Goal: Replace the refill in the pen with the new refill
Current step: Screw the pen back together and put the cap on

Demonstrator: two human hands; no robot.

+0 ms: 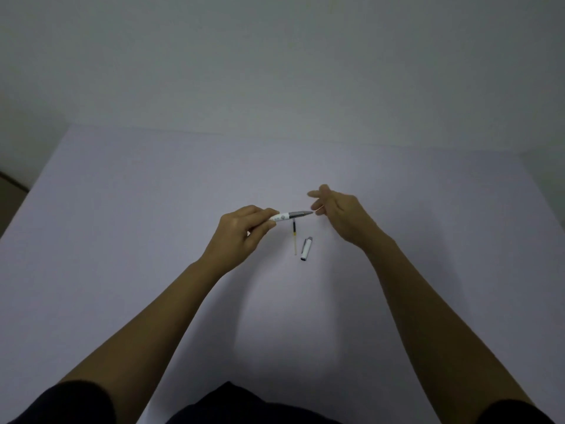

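My left hand point(241, 229) grips the white barrel of the pen point(287, 215), held level above the table with its grey grip section pointing right. At the pen's tip, my right hand point(342, 215) pinches something thin between thumb and forefinger; whether that is the tip itself or the refill end is too small to tell. A loose refill point(295, 240), dark at the far end and pale yellow at the near end, lies on the table just below the pen. The white pen cap point(306, 248) with a silver end lies to the right of that refill.
The work surface is a plain white table point(153, 240) whose far edge meets a pale wall. A strip of floor shows at the far left edge. My dark-clothed lap is at the bottom of the view.
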